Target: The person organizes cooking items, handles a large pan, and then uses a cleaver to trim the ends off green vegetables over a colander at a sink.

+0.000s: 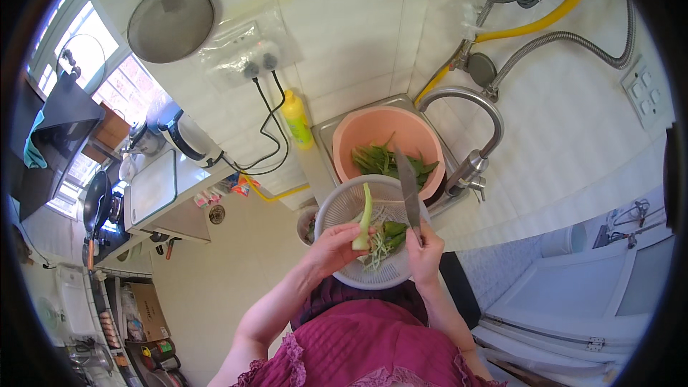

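My left hand grips a pale green vegetable stalk, its thin end pointing up. In my right hand is a kitchen knife, blade upward and apart from the stalk. Both hands are over a grey plastic colander, which holds green leaves and thin pale peelings. Just beyond it, a pink plastic basin in the sink holds long green leaves. The knife blade hides part of those leaves.
A curved metal faucet rises at the sink's right. Left of the basin stands a yellow bottle. Black cords run from wall plugs to an electric kettle. Partly behind the colander is a small bowl.
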{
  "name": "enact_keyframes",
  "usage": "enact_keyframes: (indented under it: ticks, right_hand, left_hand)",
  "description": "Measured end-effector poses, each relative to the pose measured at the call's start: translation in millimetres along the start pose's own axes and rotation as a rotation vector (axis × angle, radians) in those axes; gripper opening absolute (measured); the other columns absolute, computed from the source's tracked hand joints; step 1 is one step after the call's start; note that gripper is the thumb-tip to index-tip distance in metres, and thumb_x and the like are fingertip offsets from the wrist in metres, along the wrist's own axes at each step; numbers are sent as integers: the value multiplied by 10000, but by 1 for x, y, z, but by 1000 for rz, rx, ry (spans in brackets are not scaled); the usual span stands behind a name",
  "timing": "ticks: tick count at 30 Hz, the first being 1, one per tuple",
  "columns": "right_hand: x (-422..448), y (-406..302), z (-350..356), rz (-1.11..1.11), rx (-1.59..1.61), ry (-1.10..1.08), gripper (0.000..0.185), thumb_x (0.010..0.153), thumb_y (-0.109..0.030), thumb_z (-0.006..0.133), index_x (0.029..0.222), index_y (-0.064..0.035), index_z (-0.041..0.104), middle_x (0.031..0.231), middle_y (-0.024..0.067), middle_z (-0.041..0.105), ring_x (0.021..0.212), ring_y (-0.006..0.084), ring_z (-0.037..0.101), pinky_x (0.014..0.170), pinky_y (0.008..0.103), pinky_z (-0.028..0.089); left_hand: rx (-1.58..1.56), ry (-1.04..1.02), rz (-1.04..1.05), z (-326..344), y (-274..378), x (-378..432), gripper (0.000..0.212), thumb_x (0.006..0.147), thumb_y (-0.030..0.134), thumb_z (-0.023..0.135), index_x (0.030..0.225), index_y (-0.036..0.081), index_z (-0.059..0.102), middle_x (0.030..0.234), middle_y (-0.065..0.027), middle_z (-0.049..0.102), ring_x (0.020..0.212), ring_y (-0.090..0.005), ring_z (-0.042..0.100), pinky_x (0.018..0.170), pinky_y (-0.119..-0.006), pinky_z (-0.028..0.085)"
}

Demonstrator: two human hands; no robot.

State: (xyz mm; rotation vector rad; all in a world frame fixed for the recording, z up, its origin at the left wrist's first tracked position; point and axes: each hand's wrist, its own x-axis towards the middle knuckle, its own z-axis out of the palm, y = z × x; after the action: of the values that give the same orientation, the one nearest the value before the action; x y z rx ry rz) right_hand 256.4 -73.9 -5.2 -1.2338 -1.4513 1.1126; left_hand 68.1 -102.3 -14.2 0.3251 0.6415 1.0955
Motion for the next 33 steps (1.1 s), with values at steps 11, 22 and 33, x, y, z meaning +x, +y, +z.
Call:
enact_keyframes:
  ticks: [11, 22, 33]
  right_hand:
    - [-10, 17, -10, 90, 152, 96, 313, 786, -19, 501, 1090, 34, 556, 598, 5, 475, 502, 54, 403, 469, 204, 355]
    - [-27, -12, 2, -266, -299, -91, 702, 555, 79, 587, 1224, -82, 450, 597, 96, 534, 509, 134, 541, 553, 220, 422]
    - [-26, -29, 8, -413, -519, -82, 762, 496, 22, 658, 1226, -95, 472, 577, 96, 516, 503, 221, 571, 499, 297, 441]
  left_hand:
    - [-241, -138, 61, -24, 21, -12, 396, 832, 203, 569, 1139, -24, 464, 966, -90, 534, 889, -167, 541, 783, -260, 469]
    - [-112, 51, 46, 11, 12, 12, 308, 893, 218, 480, 1166, 76, 486, 876, -35, 579, 775, -125, 564, 659, -209, 454]
    - [151, 136, 127, 40, 15, 4, 297, 888, 254, 497, 1123, 74, 511, 802, 1, 582, 670, -53, 539, 559, -180, 425]
